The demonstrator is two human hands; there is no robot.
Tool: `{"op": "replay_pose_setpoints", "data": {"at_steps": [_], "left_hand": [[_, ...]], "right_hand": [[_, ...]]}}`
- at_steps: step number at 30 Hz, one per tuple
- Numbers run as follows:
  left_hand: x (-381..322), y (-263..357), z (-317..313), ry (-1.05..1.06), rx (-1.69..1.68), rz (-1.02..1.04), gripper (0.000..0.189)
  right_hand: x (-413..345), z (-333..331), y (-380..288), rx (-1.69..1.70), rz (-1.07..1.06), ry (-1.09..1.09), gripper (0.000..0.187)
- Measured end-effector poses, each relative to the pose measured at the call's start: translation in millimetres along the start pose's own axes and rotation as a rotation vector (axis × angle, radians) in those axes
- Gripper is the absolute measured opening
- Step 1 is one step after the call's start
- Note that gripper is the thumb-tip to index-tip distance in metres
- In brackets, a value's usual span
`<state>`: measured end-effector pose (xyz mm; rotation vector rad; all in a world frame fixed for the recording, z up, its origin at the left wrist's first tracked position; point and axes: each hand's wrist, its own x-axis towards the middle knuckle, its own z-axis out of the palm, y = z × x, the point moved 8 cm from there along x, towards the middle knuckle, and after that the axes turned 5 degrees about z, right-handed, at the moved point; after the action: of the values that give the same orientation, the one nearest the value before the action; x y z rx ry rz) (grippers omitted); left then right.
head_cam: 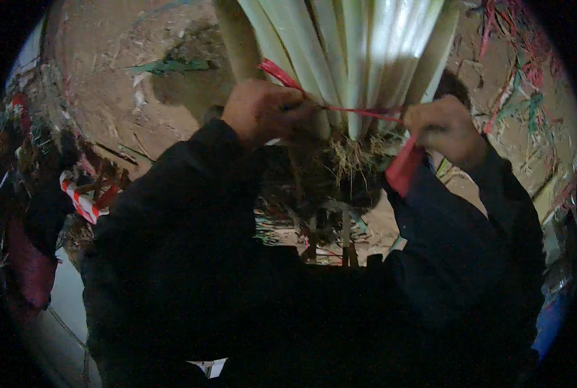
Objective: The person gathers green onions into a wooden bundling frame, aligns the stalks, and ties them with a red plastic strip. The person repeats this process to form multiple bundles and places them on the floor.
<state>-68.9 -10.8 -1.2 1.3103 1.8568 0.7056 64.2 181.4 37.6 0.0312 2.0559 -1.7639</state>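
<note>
A bundle of thick pale green-white stalks, which look like large scallions or leeks (349, 63), lies before me with its stringy roots (354, 155) towards my body. A red plastic tie strip (366, 112) runs across the stalks just above the roots. My left hand (269, 111) is closed on the strip at the left side of the bundle, and one red end sticks up past the fingers. At the right side my right hand (446, 128) grips the other part of the strip, whose wide red end hangs below the fingers. Whether the strip passes behind the stalks is hidden.
Bare brown ground (104, 97) lies around the bundle, with a green leaf scrap (172, 66) at the upper left. Red strips and green scraps (531, 77) are scattered at the right. A red-and-white strip (82, 201) lies at the left, and something blue (550, 322) shows at the lower right.
</note>
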Motion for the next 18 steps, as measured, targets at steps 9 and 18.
{"op": "replay_pose_setpoints", "data": {"at_steps": [9, 18], "left_hand": [[0, -4, -7, 0.13, -0.018, 0.108, 0.023], [-6, -1, -8, -0.01, -0.113, -0.133, 0.028]], "right_hand": [[12, -5, -3, -0.035, -0.018, -0.034, 0.008], [10, 17, 17, -0.139, -0.103, -0.052, 0.015]]}}
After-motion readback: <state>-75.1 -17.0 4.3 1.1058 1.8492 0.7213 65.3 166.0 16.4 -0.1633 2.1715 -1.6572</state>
